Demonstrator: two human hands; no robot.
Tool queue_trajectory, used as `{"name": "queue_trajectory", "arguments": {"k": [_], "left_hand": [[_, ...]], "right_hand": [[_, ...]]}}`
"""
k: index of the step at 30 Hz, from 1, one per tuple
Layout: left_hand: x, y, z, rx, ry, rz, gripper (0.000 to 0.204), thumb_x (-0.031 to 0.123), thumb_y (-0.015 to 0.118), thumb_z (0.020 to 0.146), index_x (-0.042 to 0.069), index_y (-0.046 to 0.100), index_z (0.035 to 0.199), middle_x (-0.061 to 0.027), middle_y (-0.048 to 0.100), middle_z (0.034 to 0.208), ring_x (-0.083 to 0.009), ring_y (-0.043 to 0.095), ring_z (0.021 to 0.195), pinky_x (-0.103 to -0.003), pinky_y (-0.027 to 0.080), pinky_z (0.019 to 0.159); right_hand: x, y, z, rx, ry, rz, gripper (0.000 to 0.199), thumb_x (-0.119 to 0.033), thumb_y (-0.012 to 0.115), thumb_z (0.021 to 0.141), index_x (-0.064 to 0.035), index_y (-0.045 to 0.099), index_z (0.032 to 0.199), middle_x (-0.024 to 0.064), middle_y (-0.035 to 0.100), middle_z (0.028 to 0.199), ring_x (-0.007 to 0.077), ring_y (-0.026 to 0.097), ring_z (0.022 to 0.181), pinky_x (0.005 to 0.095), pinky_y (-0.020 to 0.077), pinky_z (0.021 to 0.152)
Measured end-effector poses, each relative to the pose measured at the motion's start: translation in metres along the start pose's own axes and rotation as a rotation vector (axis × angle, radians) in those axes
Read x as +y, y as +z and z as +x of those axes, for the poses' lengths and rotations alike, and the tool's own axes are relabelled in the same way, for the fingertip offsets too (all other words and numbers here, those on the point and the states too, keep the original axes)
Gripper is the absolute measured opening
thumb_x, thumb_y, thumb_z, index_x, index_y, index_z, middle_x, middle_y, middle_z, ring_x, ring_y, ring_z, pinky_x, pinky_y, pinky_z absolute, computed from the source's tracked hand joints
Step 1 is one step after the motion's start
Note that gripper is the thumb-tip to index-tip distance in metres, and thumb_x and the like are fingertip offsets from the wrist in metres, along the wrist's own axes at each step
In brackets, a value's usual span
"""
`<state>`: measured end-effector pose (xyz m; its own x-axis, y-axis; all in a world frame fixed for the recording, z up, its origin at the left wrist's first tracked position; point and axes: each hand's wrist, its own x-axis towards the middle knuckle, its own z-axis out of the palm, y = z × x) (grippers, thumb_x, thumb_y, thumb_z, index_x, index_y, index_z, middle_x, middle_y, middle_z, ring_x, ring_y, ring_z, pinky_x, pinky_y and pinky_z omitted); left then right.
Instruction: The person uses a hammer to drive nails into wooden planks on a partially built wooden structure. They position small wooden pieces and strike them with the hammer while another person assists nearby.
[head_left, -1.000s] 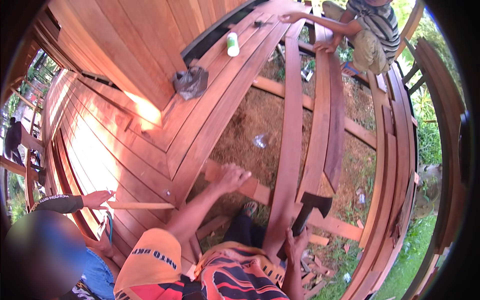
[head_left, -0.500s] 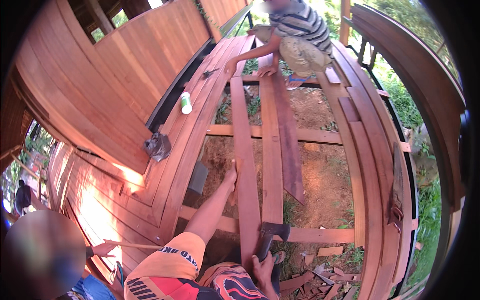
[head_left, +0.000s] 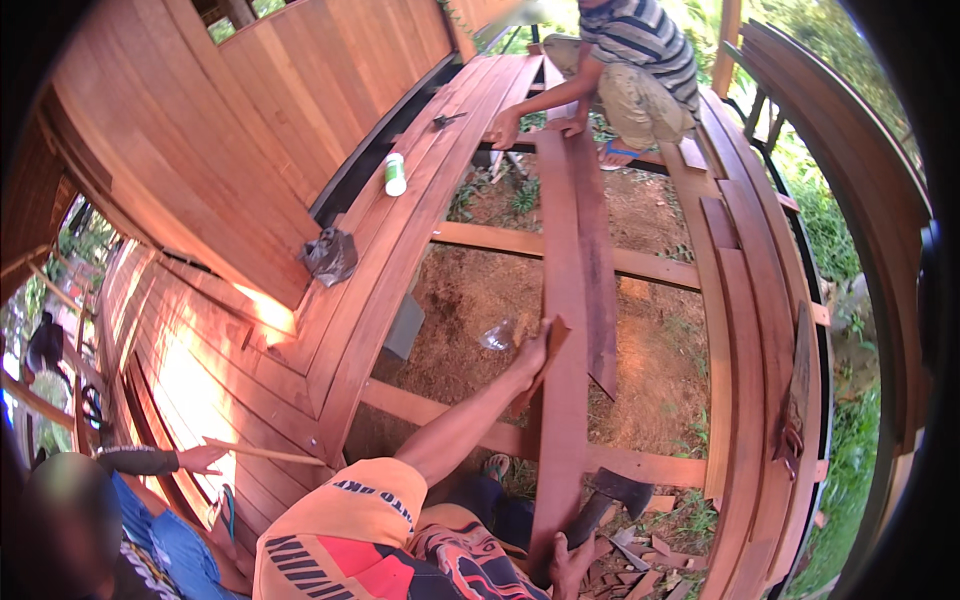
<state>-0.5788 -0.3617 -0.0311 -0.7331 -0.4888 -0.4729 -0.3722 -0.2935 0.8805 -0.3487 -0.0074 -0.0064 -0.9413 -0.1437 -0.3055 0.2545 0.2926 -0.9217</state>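
Observation:
My left hand is closed around a short strip of reddish wood, against the left edge of a long plank. At the plank's near end my right hand grips the handle of a hatchet. The dark hatchet head points right, beside the plank. Far ahead, a crouching person in a striped shirt has one hand near the plank's far end and the other hand beside the laid boards. A darker plank with an angled end lies alongside, partly covered.
Crossbeams span open gaps above bare soil. A white-green bottle and black plastic bag rest on the left boards. A handsaw lies right; wood scraps are below. Another person sits at lower left.
The long plank has shifted right, over the neighbouring planks. Both my hands have moved right, the hatchet with my right one. The view has shifted slightly, showing more of the person at lower left.

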Motion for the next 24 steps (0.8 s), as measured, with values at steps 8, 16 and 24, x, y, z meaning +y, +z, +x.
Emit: {"name": "queue_trajectory", "arguments": {"k": [8, 16, 24], "left_hand": [[0.019, 0.042, -0.002, -0.1, 0.13, 0.697, 0.098, 0.081, 0.029, 0.093, -0.006, 0.073, 0.1, -0.0335, 0.069, 0.106, -0.0466, 0.066, 0.109, -0.051, 0.053, 0.089], [0.121, -0.017, 0.059, -0.394, 0.426, 1.259, 0.093, 0.078, 0.024, 0.096, 0.002, 0.072, 0.072, -0.0194, 0.066, 0.07, -0.0349, 0.068, 0.077, -0.056, 0.05, 0.091], [0.168, -0.17, 0.254, -0.076, 0.695, 1.26, 0.079, 0.075, 0.033, 0.095, 0.009, 0.076, 0.082, -0.019, 0.07, 0.078, -0.0389, 0.068, 0.089, -0.054, 0.047, 0.093]], "right_hand": [[0.015, -0.039, 0.014, -0.01, 0.063, -0.014, 0.062, -0.029, 0.071, 0.094, 0.009, 0.049, 0.136, 0.0188, 0.062, 0.118, 0.0258, 0.06, 0.105, 0.0379, 0.05, 0.092], [-0.036, -0.031, 0.052, 0.22, -0.038, -0.394, 0.056, -0.041, 0.069, 0.094, 0.0091, 0.064, 0.118, 0.0175, 0.07, 0.089, 0.0238, 0.068, 0.081, 0.0395, 0.0553, 0.076], [-0.205, 0.153, 0.21, -0.055, 0.064, 0.244, 0.031, -0.024, 0.062, 0.099, -0.0022, 0.049, 0.117, 0.0104, 0.061, 0.091, 0.0212, 0.062, 0.072, 0.0357, 0.0524, 0.065]]}}
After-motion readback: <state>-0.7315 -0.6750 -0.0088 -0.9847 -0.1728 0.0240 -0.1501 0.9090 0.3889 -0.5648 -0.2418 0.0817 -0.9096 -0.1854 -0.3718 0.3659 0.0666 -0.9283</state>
